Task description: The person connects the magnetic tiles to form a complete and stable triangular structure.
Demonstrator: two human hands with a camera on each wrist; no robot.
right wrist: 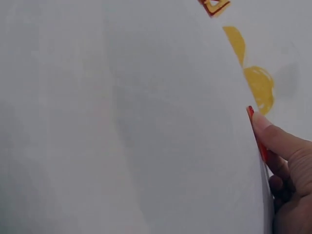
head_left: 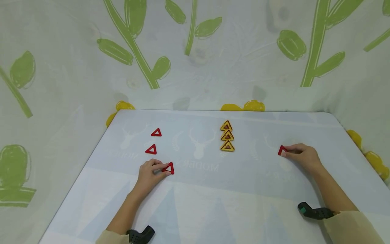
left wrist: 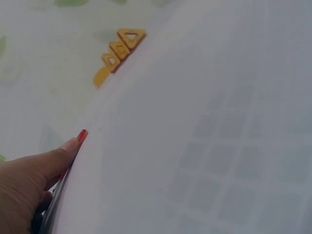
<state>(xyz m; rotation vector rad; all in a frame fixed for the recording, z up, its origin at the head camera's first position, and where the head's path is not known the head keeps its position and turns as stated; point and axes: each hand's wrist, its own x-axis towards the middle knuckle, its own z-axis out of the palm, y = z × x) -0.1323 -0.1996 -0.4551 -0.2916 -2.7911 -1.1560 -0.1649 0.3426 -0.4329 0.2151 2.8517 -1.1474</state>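
In the head view my left hand (head_left: pixel 151 173) pinches a red triangle (head_left: pixel 172 168) with an open middle, low over the left part of the table. Two more such pieces, an upper red triangle (head_left: pixel 156 132) and a lower red triangle (head_left: pixel 151 149), lie beyond that hand. At the right, my right hand (head_left: pixel 303 156) pinches another red triangle (head_left: pixel 281 149) between thumb and fingers, which partly cover it. Between the hands, three yellow triangles (head_left: pixel 227 136) stand in a column toward the far edge. The left wrist view shows the thumb (left wrist: pixel 68 148) against the held piece's edge.
The white patterned table (head_left: pixel 201 189) has a far edge close to a pale curtain-like backdrop (head_left: pixel 213 78) printed with green leaves and yellow shapes. A black wrist device (head_left: pixel 315 211) sits on the right wrist, and another black device (head_left: pixel 141 235) on the left.
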